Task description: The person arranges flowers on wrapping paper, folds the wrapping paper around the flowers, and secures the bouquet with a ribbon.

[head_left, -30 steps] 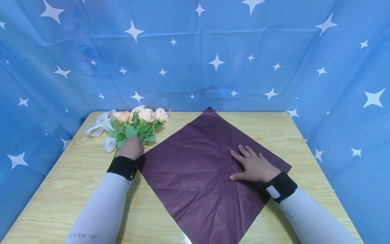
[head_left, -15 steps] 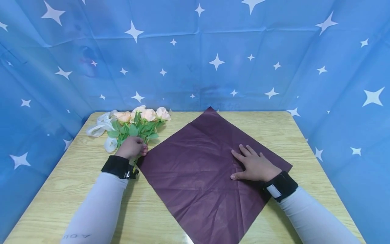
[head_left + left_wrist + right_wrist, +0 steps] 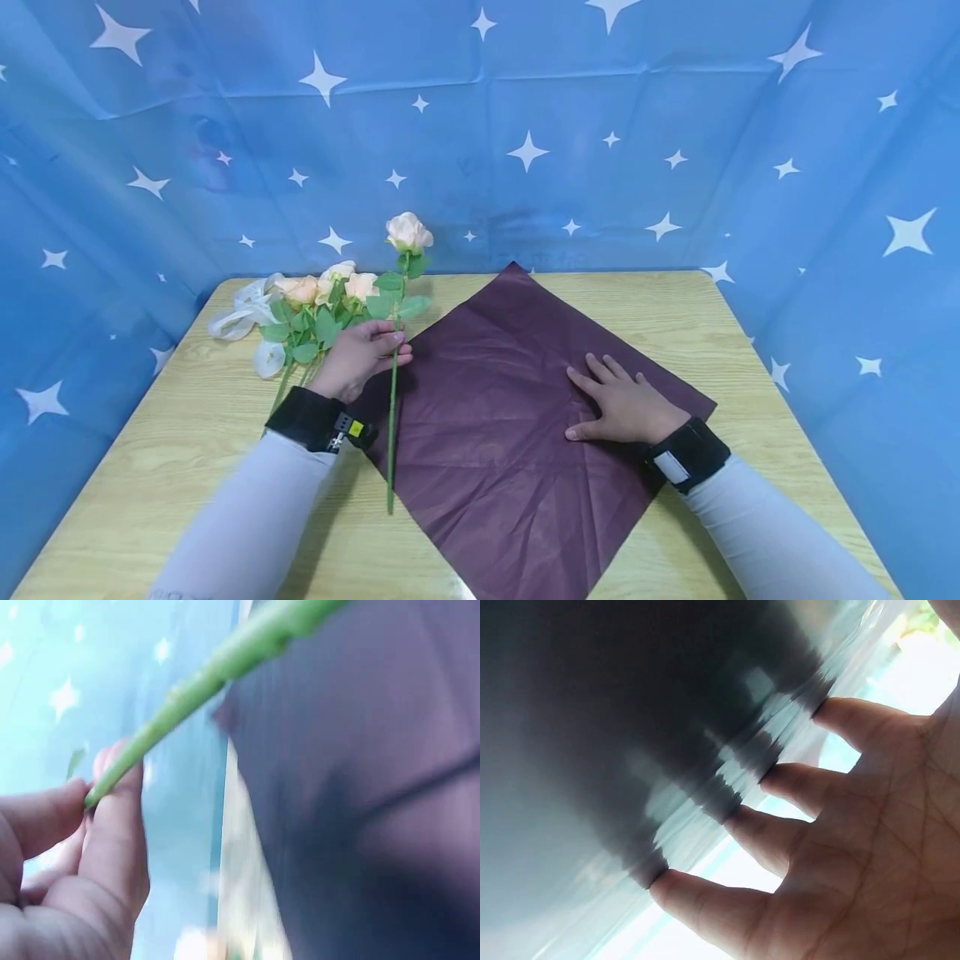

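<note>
Between thumb and fingers my left hand (image 3: 356,358) pinches a single pale rose (image 3: 409,232) by its green stem. The rose stands roughly upright over the left corner of a dark purple wrapping sheet (image 3: 487,417). In the left wrist view the stem (image 3: 187,694) slants up from the fingertips, somewhat blurred. My right hand (image 3: 622,407) rests on the right part of the sheet with its fingers spread. Its fingertips touch the sheet in the right wrist view. Left of my left hand lie several more roses (image 3: 300,290) with green leaves.
A white sheer ribbon (image 3: 238,321) lies beside the roses at the back left of the wooden table (image 3: 150,433). A blue curtain (image 3: 450,125) with white stars hangs behind the table and along both sides.
My left hand has drawn one rose out of the bunch and moved it right and up, over the sheet's left corner. The right hand has stayed in place on the sheet.
</note>
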`<action>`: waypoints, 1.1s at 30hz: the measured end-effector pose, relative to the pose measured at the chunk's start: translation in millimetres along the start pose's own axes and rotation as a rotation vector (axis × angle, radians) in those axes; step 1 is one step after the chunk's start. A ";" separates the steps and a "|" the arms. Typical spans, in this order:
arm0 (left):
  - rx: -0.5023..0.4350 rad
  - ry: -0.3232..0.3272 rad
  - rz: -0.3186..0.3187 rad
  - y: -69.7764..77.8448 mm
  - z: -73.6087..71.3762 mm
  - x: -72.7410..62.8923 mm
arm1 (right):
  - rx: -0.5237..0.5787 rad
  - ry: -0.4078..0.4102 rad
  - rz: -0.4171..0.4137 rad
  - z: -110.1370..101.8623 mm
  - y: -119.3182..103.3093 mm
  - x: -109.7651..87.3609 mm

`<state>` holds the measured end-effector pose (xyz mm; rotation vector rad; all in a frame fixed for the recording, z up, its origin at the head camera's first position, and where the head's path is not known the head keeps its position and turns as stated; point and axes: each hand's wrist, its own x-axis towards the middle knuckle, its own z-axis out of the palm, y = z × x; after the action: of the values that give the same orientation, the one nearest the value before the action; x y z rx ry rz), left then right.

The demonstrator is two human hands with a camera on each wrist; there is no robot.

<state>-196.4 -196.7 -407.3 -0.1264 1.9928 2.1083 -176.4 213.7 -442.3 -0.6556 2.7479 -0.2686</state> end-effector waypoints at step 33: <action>0.807 0.040 -0.026 -30.6 158.5 79.7 | -0.013 -0.020 0.022 2.2 0.8 3.1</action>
<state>-250.8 -29.1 -444.2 -0.0454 2.6601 1.1469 -178.6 212.8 -445.4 -0.6280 2.7377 -0.2384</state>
